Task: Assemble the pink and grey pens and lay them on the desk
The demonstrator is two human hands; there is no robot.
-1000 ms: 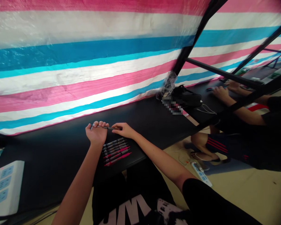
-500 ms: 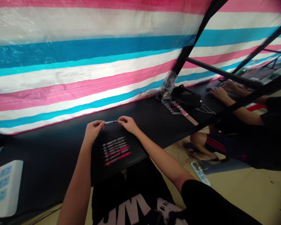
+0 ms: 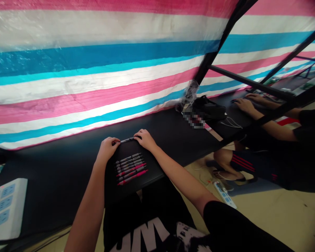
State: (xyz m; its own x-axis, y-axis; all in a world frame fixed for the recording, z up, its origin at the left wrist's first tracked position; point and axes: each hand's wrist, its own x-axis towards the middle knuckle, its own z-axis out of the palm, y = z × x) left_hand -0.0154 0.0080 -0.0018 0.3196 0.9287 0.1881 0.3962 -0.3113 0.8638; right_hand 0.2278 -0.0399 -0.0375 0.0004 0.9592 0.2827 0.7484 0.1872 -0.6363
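Observation:
One grey-and-black pen [image 3: 127, 139] spans the gap between my two hands, lying nearly level over the black table [image 3: 68, 168]. My left hand [image 3: 109, 147] pinches its left end. At the other end, the fingers of my right hand [image 3: 145, 139] are closed on the pen. Just below, on the near side, several pens [image 3: 131, 169] lie side by side in a slanted row. The upper ones look grey and black; red ones [image 3: 132, 177] are among the lower ones.
A white power strip [image 3: 9, 210] is at the left edge. Toward the back right are clear plastic wrap [image 3: 190, 92] and a black bag [image 3: 210, 107]. A black metal frame [image 3: 208, 63] divides the tables. Beyond it, a co-worker's hands [image 3: 248, 103] rest over the neighbouring table.
The pen and my left hand have moved slightly right and down, and the pen sits lower. My right hand has shifted a little right. The row of pens is unchanged.

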